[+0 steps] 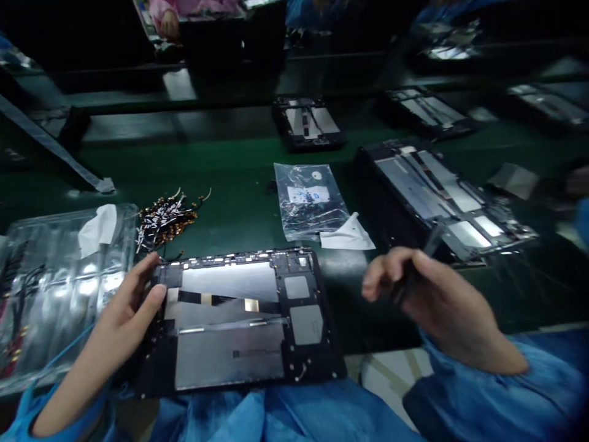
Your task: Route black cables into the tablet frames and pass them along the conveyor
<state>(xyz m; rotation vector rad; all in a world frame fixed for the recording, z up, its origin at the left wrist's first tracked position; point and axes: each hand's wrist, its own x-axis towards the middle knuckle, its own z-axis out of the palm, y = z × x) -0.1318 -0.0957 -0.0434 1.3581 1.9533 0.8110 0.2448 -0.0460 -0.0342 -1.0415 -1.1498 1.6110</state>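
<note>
An opened tablet point(230, 362) lies at the table's front edge, near my lap, its metal plates, dark flex cables and board strip exposed. My left hand point(133, 313) grips its left edge, thumb on top and fingers at the upper corner. To the right of the tablet, my right hand point(442, 301) is raised and apart from it, fingers curled around a slim dark tool point(432, 239). Motion blur hides the tool's exact kind. Beyond the tablet are a heap of small cable parts point(168, 218) and a clear plastic bag point(310, 202) with a label.
At left stands a clear plastic tray point(59, 288) holding cables and a white scrap point(98, 230). Another white scrap point(347, 234) touches the bag. A large stack of opened tablets point(432, 190) is on the right; more tablets point(308, 123) sit farther back. Another person's hand point(169, 24) shows at the top.
</note>
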